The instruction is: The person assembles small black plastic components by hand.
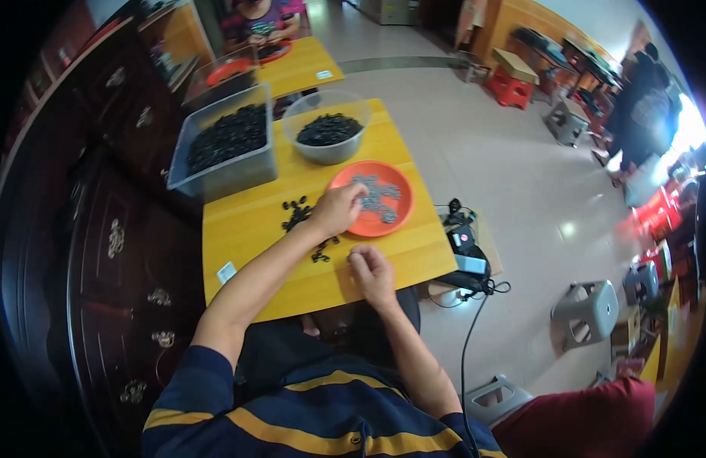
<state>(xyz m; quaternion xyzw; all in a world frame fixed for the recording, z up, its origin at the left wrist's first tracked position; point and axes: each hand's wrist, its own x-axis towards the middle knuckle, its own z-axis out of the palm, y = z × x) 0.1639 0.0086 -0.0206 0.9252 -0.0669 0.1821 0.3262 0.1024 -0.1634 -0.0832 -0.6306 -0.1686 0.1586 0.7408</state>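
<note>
My left hand point(340, 210) reaches over the left rim of a round orange plate point(405, 219). Its fingertips are pinched together at small grey pieces point(378, 195) spread in the plate; anything between them is too small to make out. Closer to me, my right hand point(373, 273) is held near the table's front edge with its fingers curled closed, and whatever is in it is hidden. Small black oval parts point(298, 214) lie loose on the yellow table point(242, 221), partly behind my left hand and forearm.
A grey bin point(227, 179) and a translucent bowl point(330, 155), both full of black parts, stand at the back. Across from me a person point(263, 23) works at another yellow table point(307, 57). Dark cabinets line the left; a cable point(473, 336) and grey stools point(586, 313) are right.
</note>
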